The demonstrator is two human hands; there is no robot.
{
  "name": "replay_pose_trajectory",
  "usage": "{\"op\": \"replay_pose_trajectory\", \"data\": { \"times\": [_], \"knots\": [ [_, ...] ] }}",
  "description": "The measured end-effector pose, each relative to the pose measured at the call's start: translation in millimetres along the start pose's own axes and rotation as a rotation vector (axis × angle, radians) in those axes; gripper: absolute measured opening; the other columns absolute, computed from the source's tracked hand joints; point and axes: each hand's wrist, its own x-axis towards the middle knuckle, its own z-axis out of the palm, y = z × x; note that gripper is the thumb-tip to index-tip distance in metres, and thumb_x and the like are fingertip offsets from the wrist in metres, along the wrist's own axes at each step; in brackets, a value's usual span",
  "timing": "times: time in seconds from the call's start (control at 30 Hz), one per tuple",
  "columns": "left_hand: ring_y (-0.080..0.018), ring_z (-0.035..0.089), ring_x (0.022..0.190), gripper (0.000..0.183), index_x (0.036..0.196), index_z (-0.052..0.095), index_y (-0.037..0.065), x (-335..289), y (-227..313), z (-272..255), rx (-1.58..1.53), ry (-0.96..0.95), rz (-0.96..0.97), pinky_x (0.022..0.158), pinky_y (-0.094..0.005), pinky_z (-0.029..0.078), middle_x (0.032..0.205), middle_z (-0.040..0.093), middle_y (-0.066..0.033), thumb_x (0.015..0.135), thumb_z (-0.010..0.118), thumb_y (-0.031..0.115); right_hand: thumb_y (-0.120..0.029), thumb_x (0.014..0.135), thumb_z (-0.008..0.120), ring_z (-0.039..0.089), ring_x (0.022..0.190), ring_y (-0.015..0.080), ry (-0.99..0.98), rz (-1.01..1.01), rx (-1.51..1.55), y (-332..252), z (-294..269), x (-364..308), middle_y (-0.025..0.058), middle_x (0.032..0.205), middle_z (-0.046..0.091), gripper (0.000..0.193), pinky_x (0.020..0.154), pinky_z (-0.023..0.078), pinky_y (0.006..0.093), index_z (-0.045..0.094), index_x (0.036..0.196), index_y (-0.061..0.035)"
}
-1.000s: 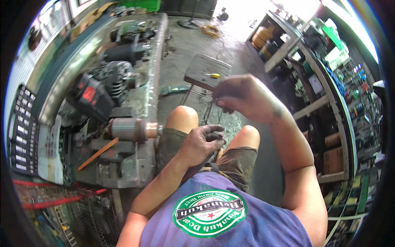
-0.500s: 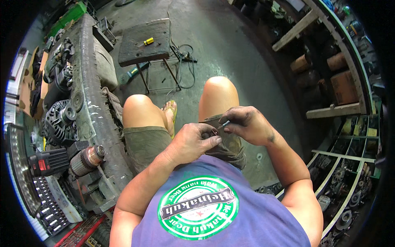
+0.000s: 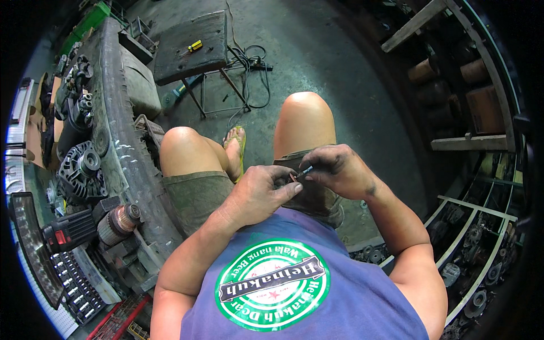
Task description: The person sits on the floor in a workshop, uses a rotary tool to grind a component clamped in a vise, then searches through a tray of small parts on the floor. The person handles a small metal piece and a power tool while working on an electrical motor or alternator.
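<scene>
Both hands meet in front of my shirt, above my lap, and their fingertips are dark with grime. My left hand [image 3: 258, 194] is closed, thumb against fingers, on a tiny reddish, copper-coloured piece [image 3: 293, 177]; its exact kind is too small to tell. Pinched in my right hand [image 3: 340, 171] is a short, thin, silvery-blue rod [image 3: 306, 170] that points toward the left fingers. The rod's tip is very close to the reddish piece, and I cannot tell whether they touch.
At left a worn workbench [image 3: 122, 141] bears an alternator [image 3: 85, 165], an armature with copper windings [image 3: 120, 222], a black power tool [image 3: 68, 229] and a socket set [image 3: 82, 289]. Ahead, a yellow-handled screwdriver [image 3: 195, 46] lies on a stool [image 3: 187, 62], near cables [image 3: 258, 68]. Shelves of parts [image 3: 473, 249] stand right.
The view has shifted slightly, so the bench and stool appear farther left. My right hand has moved a little nearer my left, bringing the rod's tip closer to the reddish piece.
</scene>
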Motion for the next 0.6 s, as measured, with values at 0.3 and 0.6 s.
{"op": "replay_pose_trajectory", "data": {
  "times": [0.3, 0.6],
  "knots": [
    [-0.0128, 0.068, 0.081, 0.031, 0.119, 0.076, -0.003, -3.7, -0.1, -2.1, -0.001, 0.012, -0.01, 0.076, -0.0342, 0.056, 0.089, 0.077, -0.0106, 0.103, 0.078, 0.022, 0.002, 0.088, 0.084, 0.078, 0.095, 0.0215, -0.012, 0.001, -0.03, 2.3, 1.9, 6.1, 0.0102, 0.102, 0.081, 0.022, 0.086, 0.061, 0.0367, 0.077, 0.109, -0.0031],
    [-0.0136, 0.07, 0.083, 0.034, 0.123, 0.076, -0.003, -6.3, 0.1, -4.4, 0.008, 0.029, 0.021, 0.079, -0.0344, 0.057, 0.092, 0.079, -0.0126, 0.103, 0.078, 0.024, 0.002, 0.089, 0.083, 0.078, 0.098, 0.0208, -0.026, 0.005, 0.017, -0.6, 0.2, 8.4, 0.0108, 0.105, 0.081, 0.021, 0.09, 0.062, 0.0356, 0.078, 0.109, -0.0021]
  ]
}}
